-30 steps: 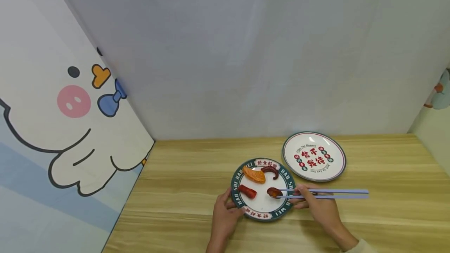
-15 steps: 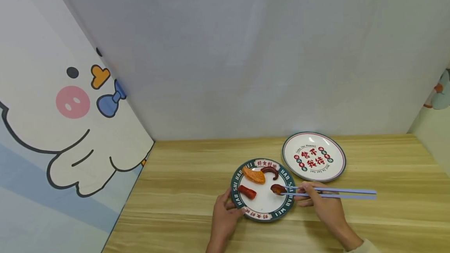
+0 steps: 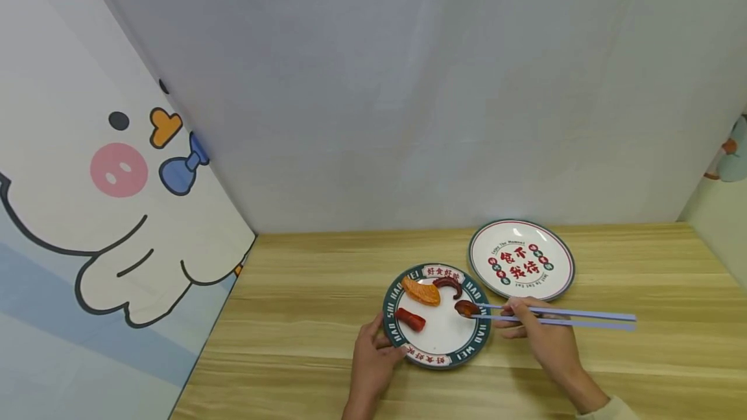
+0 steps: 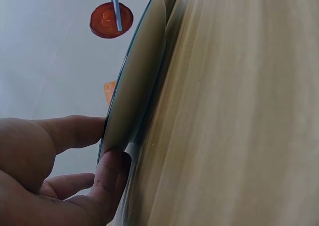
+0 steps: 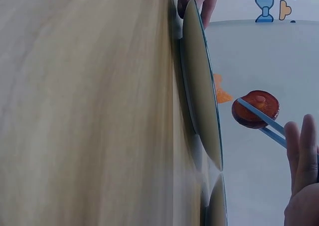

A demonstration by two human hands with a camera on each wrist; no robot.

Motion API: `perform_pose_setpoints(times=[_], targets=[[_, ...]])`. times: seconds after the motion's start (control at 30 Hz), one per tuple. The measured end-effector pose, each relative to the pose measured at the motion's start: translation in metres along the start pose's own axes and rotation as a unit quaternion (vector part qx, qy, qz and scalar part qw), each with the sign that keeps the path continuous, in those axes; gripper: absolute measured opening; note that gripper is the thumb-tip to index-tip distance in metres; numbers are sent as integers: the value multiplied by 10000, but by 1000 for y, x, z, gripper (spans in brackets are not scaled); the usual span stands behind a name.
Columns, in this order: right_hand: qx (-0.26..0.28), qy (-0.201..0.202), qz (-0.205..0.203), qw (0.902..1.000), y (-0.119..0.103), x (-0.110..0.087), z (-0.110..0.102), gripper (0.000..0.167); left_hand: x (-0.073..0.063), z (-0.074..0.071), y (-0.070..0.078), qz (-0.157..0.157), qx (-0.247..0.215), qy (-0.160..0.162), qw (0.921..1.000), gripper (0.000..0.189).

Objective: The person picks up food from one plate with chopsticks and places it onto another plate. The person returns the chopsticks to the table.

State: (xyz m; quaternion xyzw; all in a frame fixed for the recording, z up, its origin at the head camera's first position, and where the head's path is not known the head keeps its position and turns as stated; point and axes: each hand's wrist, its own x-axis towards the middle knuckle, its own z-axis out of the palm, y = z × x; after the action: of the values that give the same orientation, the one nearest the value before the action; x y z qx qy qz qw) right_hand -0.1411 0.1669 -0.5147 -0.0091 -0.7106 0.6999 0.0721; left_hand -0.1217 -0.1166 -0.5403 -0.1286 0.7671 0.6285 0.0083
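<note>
My left hand [image 3: 373,365] grips the near left rim of a green-rimmed plate [image 3: 439,332]; in the left wrist view, thumb and fingers pinch its edge from both faces. My right hand [image 3: 551,345] holds a pair of pale blue chopsticks [image 3: 604,315]. Between their tips is a round, glossy reddish-brown food piece [image 3: 465,308], over the plate's right side. Both wrist views show this piece [image 5: 256,109] raised above the rim. On the plate lie an orange fish slice [image 3: 421,291], a dark curled octopus tentacle [image 3: 449,284] and a red roll-shaped piece [image 3: 410,319].
A second white plate [image 3: 548,280] with red lettering stands just behind and right of the first, the rims close together. Both rest on a wooden table [image 3: 292,316]. A pale cloth wall [image 3: 408,115] rises at the back, a cartoon-printed panel [image 3: 192,238] at the left.
My right hand has shifted right and slightly back, carrying the chopsticks and the reddish-brown piece from the plate's middle toward its right rim. The left hand and both plates stay put.
</note>
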Motion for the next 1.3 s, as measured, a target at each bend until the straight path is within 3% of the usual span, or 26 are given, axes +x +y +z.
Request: perform_pose_setpoints(times=[0.6, 0.93, 1.3], targets=[[445, 118, -219, 9987, -1, 6, -11, 30, -1, 0, 0, 73, -35, 7, 10000, 81], [582, 257, -216, 9977, -4, 11, -18, 21, -1, 0, 1, -39, -19, 20, 10000, 81], [681, 385, -217, 9967, -4, 15, -22, 23, -1, 0, 3, -156, -21, 22, 9999, 82]])
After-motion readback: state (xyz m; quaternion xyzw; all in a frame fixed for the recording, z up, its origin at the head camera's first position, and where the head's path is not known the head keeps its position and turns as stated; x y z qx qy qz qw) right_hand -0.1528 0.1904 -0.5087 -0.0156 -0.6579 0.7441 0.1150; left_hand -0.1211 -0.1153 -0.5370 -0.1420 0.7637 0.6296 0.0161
